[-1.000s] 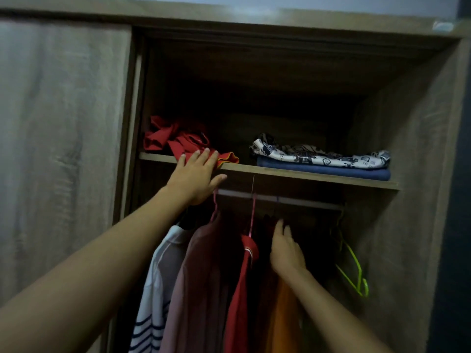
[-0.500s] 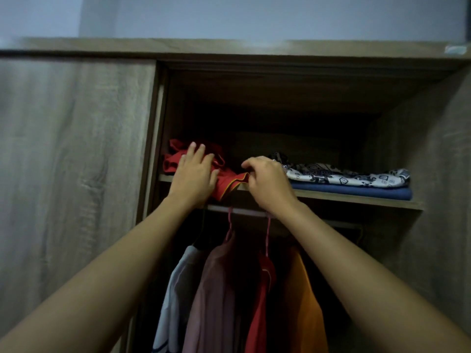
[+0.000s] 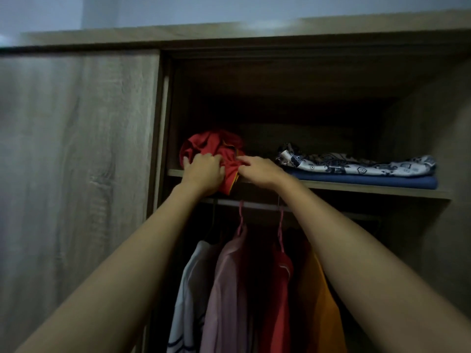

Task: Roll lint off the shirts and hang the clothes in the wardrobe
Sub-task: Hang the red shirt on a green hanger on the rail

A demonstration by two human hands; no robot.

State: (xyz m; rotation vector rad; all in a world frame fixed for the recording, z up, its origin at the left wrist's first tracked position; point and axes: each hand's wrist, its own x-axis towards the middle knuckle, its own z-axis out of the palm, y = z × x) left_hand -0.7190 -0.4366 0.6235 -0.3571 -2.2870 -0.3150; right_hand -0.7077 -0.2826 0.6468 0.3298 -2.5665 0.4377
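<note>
Both hands, left [image 3: 202, 173] and right [image 3: 260, 170], grip a crumpled red garment [image 3: 214, 146], seemingly soft knit, on the wood-grain shelf [image 3: 369, 188].

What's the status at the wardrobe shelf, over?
Left hand and right hand both grip crumpled red garment at wooden shelf edge. Folded patterned cloth lies apart, right. Nothing blocking.
</note>
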